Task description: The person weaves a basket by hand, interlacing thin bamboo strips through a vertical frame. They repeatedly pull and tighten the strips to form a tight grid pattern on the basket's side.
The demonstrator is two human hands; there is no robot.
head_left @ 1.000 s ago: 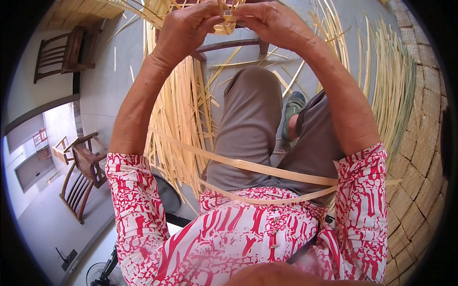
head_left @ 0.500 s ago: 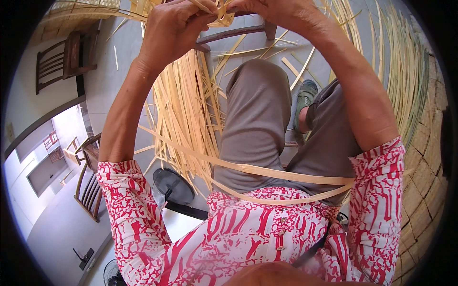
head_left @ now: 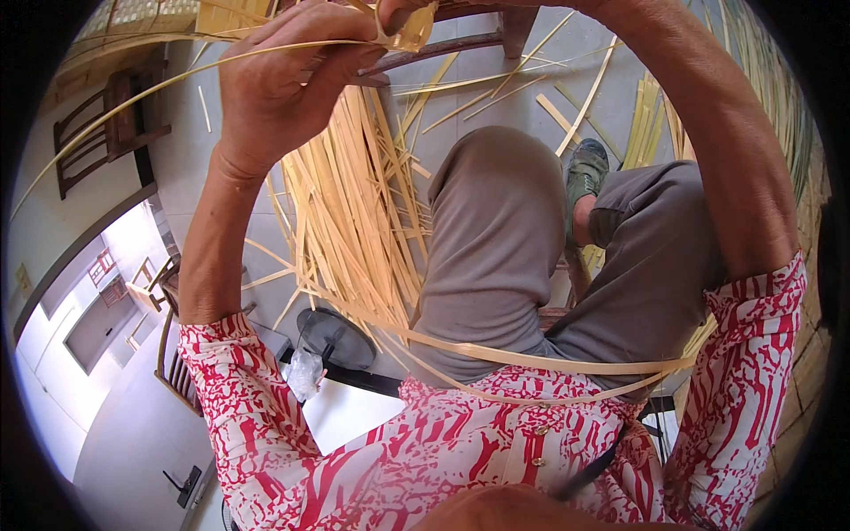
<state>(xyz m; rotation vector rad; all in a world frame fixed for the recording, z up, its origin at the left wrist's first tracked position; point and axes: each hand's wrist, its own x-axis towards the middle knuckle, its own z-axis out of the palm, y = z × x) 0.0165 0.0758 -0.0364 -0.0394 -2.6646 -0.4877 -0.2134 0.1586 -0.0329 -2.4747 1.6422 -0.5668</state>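
My left hand [head_left: 283, 84] is raised at the top left, its fingers closed on a small woven bamboo piece [head_left: 412, 31] and on a long thin strip [head_left: 133, 97] that arcs off to the left. Only a fingertip of my right hand [head_left: 397, 11] shows at the top edge, pressed on the same piece; the rest is cut off. My right forearm [head_left: 708, 133] curves up the right side. Two long flat strips [head_left: 549, 358] trail across my lap.
A loose pile of bamboo strips [head_left: 354, 203] lies on the floor by my left knee. A wooden chair [head_left: 97, 133] stands far left, a stool's legs [head_left: 460, 40] at the top, a black round fan base [head_left: 336, 336] below. More strips [head_left: 646, 124] lie right.
Both hands with the woven piece have risen toward the top edge of the view. My right hand has mostly left the picture. The lap strips stay draped.
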